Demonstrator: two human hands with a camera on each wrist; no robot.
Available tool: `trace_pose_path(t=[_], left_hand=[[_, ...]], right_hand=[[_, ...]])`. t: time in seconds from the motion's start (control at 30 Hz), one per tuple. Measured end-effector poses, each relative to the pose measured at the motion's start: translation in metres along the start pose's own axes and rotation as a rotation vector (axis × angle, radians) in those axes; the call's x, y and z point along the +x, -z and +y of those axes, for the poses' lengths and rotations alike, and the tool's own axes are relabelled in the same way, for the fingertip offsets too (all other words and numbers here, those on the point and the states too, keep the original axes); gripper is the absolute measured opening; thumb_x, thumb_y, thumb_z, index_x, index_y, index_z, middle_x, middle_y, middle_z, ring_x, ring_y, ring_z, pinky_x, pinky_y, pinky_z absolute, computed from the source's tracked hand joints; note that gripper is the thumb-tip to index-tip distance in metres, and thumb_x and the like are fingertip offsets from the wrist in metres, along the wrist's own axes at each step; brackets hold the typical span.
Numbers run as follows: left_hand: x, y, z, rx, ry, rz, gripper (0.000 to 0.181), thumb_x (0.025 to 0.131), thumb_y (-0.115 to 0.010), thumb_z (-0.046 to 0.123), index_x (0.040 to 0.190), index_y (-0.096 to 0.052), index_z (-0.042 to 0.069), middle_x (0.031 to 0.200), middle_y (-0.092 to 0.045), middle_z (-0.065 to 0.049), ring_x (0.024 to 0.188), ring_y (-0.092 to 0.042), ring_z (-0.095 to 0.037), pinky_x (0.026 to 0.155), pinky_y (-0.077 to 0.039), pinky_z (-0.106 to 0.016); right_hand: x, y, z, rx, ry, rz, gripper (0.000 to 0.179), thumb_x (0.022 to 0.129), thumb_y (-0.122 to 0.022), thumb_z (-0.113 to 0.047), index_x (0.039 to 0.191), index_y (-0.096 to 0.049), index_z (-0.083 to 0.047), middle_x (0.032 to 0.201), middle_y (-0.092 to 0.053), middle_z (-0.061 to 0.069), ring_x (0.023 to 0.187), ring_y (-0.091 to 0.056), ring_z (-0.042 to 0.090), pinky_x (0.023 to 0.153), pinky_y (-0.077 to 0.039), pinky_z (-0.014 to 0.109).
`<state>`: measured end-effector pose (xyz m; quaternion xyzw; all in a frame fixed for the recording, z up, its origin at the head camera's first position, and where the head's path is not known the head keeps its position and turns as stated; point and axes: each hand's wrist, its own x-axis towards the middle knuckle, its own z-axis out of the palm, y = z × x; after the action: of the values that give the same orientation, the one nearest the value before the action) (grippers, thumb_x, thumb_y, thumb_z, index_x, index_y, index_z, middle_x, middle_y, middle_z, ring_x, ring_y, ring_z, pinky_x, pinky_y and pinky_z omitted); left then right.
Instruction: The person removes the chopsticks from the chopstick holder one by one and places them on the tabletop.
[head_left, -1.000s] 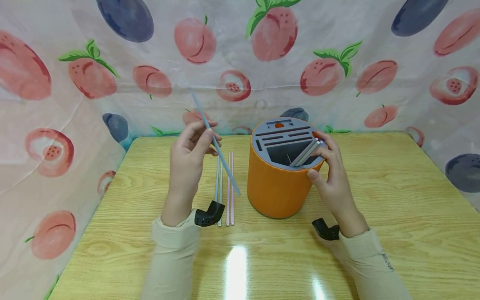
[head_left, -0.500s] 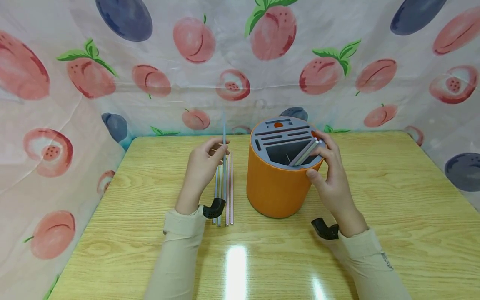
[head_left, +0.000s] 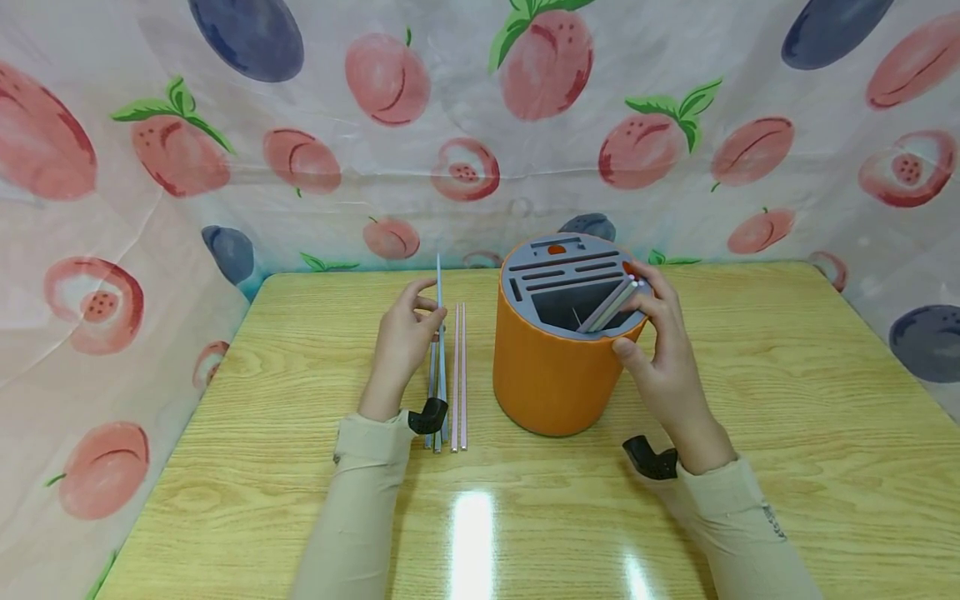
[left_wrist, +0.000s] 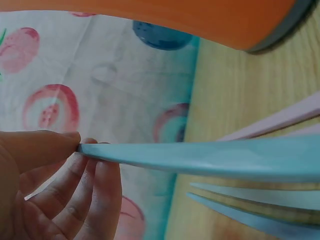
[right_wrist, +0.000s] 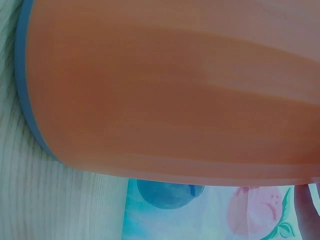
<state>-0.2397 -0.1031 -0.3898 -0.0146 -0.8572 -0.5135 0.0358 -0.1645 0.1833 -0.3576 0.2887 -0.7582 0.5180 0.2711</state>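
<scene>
My left hand (head_left: 401,342) pinches a light blue chopstick (left_wrist: 210,159) near one end, between thumb and fingers. That chopstick is close above a pair of bluish and greenish chopsticks (left_wrist: 270,197) on the table, overlapping them in the head view. Just right of these lie two pink chopsticks (head_left: 459,375), side by side. An orange cylindrical utensil holder (head_left: 555,383) with a grey slotted top stands further right. My right hand (head_left: 666,358) grips its right rim, thumb in front. Several chopsticks (head_left: 611,307) lean in its large opening, their upper ends by my right fingers.
The table (head_left: 787,375) has a light wood-grain top. Behind it and along the left hangs a fruit-print cloth (head_left: 525,158). Each wrist wears a black camera mount; the left one (head_left: 429,415) overlaps the lying chopsticks in the head view.
My left hand has moved right and down with the light blue chopstick, which turned from slanted to nearly in line with the chopsticks on the table. My right hand and the holder stay put.
</scene>
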Motion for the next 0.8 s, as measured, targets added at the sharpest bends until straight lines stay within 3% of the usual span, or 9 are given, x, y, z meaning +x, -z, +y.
trace_pose_path(t=[0.17,0.37,0.6,0.8], left_hand=[[0.004,-0.006,-0.010,-0.016,0.005,-0.015,0.046,0.088,-0.057,0.012,0.130,-0.044,0.023,0.099,-0.057,-0.004,0.070,-0.059,-0.020,0.059,-0.050,-0.030],[0.007,-0.014,-0.026,0.014,0.007,-0.047,0.039,0.088,-0.056,0.010,0.126,-0.051,0.020,0.107,-0.056,-0.009,0.082,-0.058,-0.018,0.062,-0.049,-0.030],[0.007,-0.017,-0.032,0.124,-0.009,-0.087,0.039,0.088,-0.056,0.013,0.127,-0.051,0.014,0.120,-0.051,-0.006,0.102,-0.051,-0.022,0.075,-0.047,-0.036],[0.006,-0.019,-0.036,0.221,-0.019,-0.146,0.042,0.087,-0.057,0.013,0.128,-0.049,0.008,0.128,-0.046,-0.012,0.113,-0.045,-0.028,0.090,-0.040,-0.040]], right_hand=[[0.004,-0.002,-0.016,0.004,0.003,0.001,0.054,0.087,-0.052,-0.044,0.105,-0.044,0.007,0.141,-0.023,0.018,0.127,-0.023,0.032,0.099,-0.028,0.029],[0.005,-0.003,-0.021,-0.011,0.017,0.008,0.057,0.087,-0.050,-0.045,0.103,-0.042,0.009,0.139,-0.023,0.024,0.126,-0.024,0.035,0.099,-0.027,0.028],[0.005,-0.003,-0.019,-0.008,0.021,0.009,0.055,0.087,-0.050,-0.044,0.102,-0.043,0.009,0.139,-0.023,0.024,0.126,-0.024,0.036,0.099,-0.027,0.028],[0.005,-0.003,-0.019,-0.015,0.015,0.008,0.056,0.087,-0.050,-0.044,0.103,-0.043,0.008,0.139,-0.023,0.023,0.126,-0.024,0.035,0.099,-0.027,0.028]])
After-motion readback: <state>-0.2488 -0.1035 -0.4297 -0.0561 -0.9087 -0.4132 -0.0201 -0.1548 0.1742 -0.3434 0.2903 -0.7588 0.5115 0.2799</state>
